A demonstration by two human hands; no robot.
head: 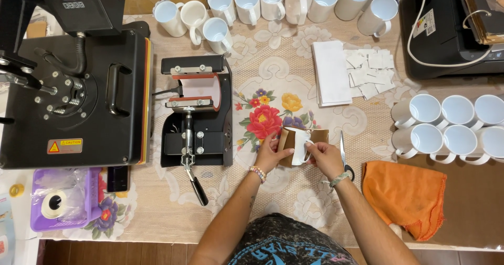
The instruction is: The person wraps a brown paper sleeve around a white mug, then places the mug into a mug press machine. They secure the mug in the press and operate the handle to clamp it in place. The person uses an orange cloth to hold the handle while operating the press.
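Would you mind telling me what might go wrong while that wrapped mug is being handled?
The brown sheet around the white mug lies loose, so it may shift or crease under the left hand and right hand. The scissors lie close beside the right hand, so a sideways move could catch the blades.

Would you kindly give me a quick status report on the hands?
Left hand, right hand both gripping white mug in brown wrap. Scissors beside right hand.

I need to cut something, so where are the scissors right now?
In the head view, the scissors lie on the table just right of the right hand, between it and the orange cloth.
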